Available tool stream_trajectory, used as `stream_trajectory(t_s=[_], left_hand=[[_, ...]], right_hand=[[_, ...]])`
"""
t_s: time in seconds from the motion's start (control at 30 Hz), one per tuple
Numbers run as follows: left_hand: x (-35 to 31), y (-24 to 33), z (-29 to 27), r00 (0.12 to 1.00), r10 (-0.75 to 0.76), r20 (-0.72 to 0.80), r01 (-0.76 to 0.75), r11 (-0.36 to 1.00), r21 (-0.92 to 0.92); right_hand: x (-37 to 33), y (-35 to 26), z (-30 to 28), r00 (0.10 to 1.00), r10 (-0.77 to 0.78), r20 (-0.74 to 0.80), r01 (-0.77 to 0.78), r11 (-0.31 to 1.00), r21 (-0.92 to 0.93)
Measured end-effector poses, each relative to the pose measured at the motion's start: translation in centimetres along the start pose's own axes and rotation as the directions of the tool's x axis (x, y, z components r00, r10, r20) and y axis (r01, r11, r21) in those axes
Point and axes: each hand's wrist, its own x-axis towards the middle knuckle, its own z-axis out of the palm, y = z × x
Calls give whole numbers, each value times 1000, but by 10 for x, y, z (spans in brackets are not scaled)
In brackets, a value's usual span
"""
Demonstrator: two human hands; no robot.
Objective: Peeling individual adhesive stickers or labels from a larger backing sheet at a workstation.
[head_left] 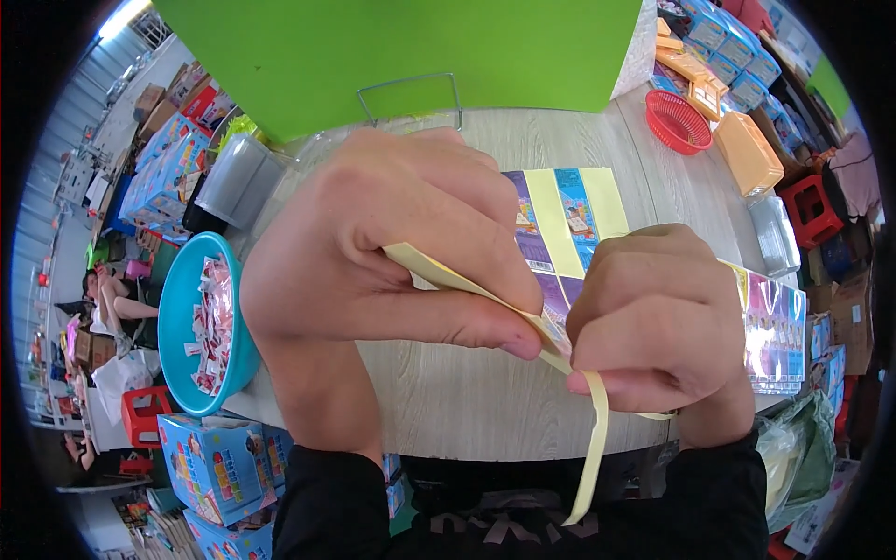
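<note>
My left hand (383,224) is closed, with thumb and fingers pinching a folded piece of yellow-backed sticker sheet (425,268). Close against its far end, my right hand (653,313) grips a narrow yellow paper strip (597,439), which hangs down toward my lap. Whether the strip is still joined to the sheet is hidden between the fingers. Behind the hands lie printed sticker sheets (577,213) in purple and blue with pale yellow bands, partly covered by my right hand. A glossy stack of colourful printed sheets (775,331) rests to the right of my right wrist.
A turquoise basin (171,327) of small pink and white packets stands at the left. Beyond the grey table (420,401) rises a green panel (401,56) with a wire stand (411,82) before it. A red basket (679,121) sits far right; blue printed cartons (210,467) are lower left.
</note>
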Motion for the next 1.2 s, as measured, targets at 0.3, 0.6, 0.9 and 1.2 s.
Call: stream_trajectory(t_s=[0.3,0.6,0.9,1.2], left_hand=[[-4,0,2,999,-46,-23,46,999,-17],[-1,-1,-6,998,38,40,-37,999,-17],[-6,-2,-8,998,56,3,-55,998,-31],[-8,-1,-9,998,-32,-47,32,999,1]], right_hand=[[-1,12,4,979,87,186,-147,928,341],[-2,6,11,979,-189,-79,185,981,-55],[-3,2,15,965,-240,-104,215,955,-204],[1,1,3,977,162,140,-190,958,214]])
